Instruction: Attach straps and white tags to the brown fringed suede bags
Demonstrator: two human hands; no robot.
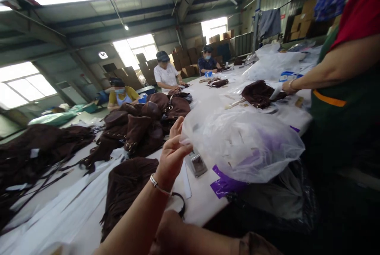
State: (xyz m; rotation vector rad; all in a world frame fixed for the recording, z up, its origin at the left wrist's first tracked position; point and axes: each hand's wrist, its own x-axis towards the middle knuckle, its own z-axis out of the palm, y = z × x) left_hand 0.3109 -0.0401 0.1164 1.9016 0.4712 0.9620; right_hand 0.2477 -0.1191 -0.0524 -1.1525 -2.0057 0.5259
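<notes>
My left hand (173,153), with a bracelet at the wrist, is raised over the table. Its thumb and fingers pinch the edge of a clear plastic bag (208,132), which spreads to the right with white pieces and purple showing through. Low in the view, my right hand (170,227) lies partly behind my left forearm, so its fingers are hidden. Close to it are a black loop (181,207) and a dark brown fringed bag (127,179) lying on the table.
Brown bags (142,124) are heaped at the left. A small clear-topped box (197,164) and purple tape (227,183) lie near the front edge. A co-worker's arm (335,61) reaches in at right over a brown bag (261,92). Several people work farther back.
</notes>
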